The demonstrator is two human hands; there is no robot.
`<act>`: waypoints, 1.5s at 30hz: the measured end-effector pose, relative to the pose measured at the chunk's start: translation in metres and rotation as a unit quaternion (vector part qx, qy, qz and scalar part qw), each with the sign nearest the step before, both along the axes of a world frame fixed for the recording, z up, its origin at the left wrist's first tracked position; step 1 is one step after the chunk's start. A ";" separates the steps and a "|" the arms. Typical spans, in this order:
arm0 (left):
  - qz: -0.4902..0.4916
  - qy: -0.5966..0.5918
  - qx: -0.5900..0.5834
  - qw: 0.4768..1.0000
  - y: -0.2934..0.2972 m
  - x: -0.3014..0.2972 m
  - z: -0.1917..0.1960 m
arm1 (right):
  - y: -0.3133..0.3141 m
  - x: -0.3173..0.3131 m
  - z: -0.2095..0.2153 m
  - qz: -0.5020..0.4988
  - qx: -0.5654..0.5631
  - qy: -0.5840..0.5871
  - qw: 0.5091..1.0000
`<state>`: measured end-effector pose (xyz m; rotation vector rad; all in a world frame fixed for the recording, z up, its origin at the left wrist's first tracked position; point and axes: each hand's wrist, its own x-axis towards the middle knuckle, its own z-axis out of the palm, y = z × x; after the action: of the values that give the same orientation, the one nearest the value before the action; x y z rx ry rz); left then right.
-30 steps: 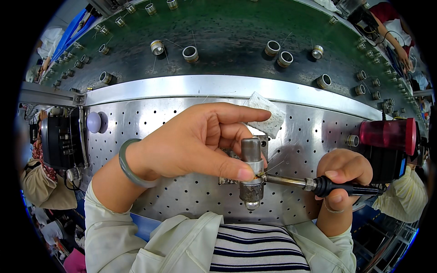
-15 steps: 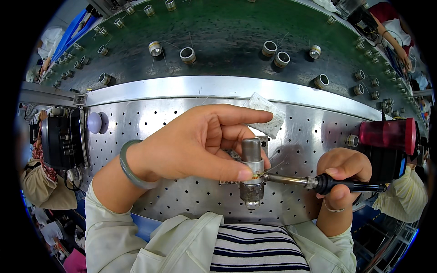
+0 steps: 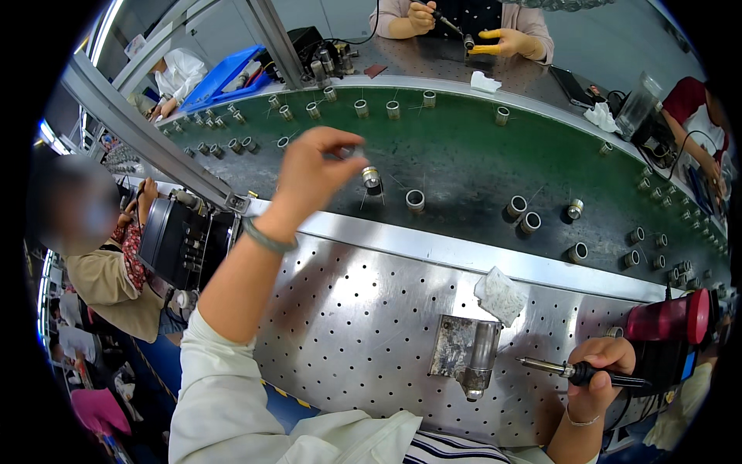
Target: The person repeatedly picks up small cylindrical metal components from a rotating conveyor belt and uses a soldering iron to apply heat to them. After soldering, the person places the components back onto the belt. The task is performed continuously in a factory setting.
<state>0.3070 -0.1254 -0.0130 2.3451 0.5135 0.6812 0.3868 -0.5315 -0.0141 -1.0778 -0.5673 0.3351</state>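
Note:
My left hand [image 3: 317, 174] reaches out over the green conveyor belt [image 3: 464, 166], thumb and fingers curled together. A greyish blur shows between the fingertips, too smeared to name. Just beside it on the belt stands a small metal ring-shaped part [image 3: 372, 177] with thin wire legs. A soldering iron [image 3: 583, 373] is gripped in my right hand [image 3: 603, 367], its tip pointing left above the perforated metal worktop [image 3: 348, 332]. Left of that tip sits a metal fixture [image 3: 456, 348] with a shiny cylinder on it. Behind the fixture lies a crumpled whitish pad [image 3: 501, 295].
Several more ring-shaped parts [image 3: 516, 206] stand along the belt. A red container [image 3: 668, 317] is at the right, near a black box. A metal frame post [image 3: 147, 131] slants across the left. Across the belt, a person's hands [image 3: 506, 42] hold a tool and a part.
My left hand has left the fixture and moved up and left over the belt. The soldering iron has drawn back from the fixture, still in my right hand. The view has shifted and tilted.

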 end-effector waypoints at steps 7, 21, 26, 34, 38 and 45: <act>0.073 0.106 0.192 0.973 0.085 -0.008 -0.016 | -0.002 0.001 -0.006 0.012 0.010 0.021 1.000; -0.070 0.087 -0.189 0.976 -0.014 0.000 -0.019 | 0.000 0.002 -0.001 -0.004 -0.044 -0.023 0.999; -0.206 0.121 -0.621 0.747 -0.094 -0.008 0.021 | -0.003 0.006 -0.003 0.003 -0.041 -0.027 0.999; -0.292 0.218 -0.660 0.657 -0.131 0.008 0.015 | -0.012 0.008 -0.002 0.032 0.001 0.009 0.999; -0.296 0.263 -0.669 0.629 -0.135 0.013 0.017 | -0.008 0.006 -0.001 0.027 -0.016 -0.018 0.999; -0.261 0.236 -0.668 0.656 -0.150 0.007 0.015 | -0.005 0.007 -0.003 0.034 -0.019 -0.024 0.999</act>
<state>0.3137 -0.2759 0.0017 1.0288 0.3038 -0.5387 0.3935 -0.5363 -0.0174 -1.1082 -0.6427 0.3816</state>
